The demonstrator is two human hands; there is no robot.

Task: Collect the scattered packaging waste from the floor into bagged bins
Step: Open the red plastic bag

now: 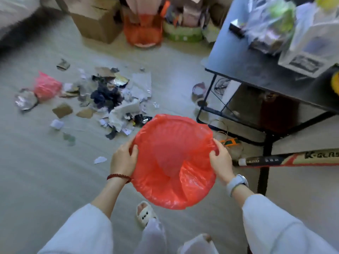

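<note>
So I've got the red-bagged bin (pixel 174 162) held up off the floor, left hand (pixel 124 158) and right hand (pixel 221 162) both gripping the bag's rim on opposite sides. Scattered packaging waste (pixel 110 96) lies on the floor beyond it.

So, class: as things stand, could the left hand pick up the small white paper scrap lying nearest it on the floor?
Probably not yet: the left hand grips the rim of the red-bagged bin, so it is occupied. The white scrap lies unobstructed on bare floor.
</note>
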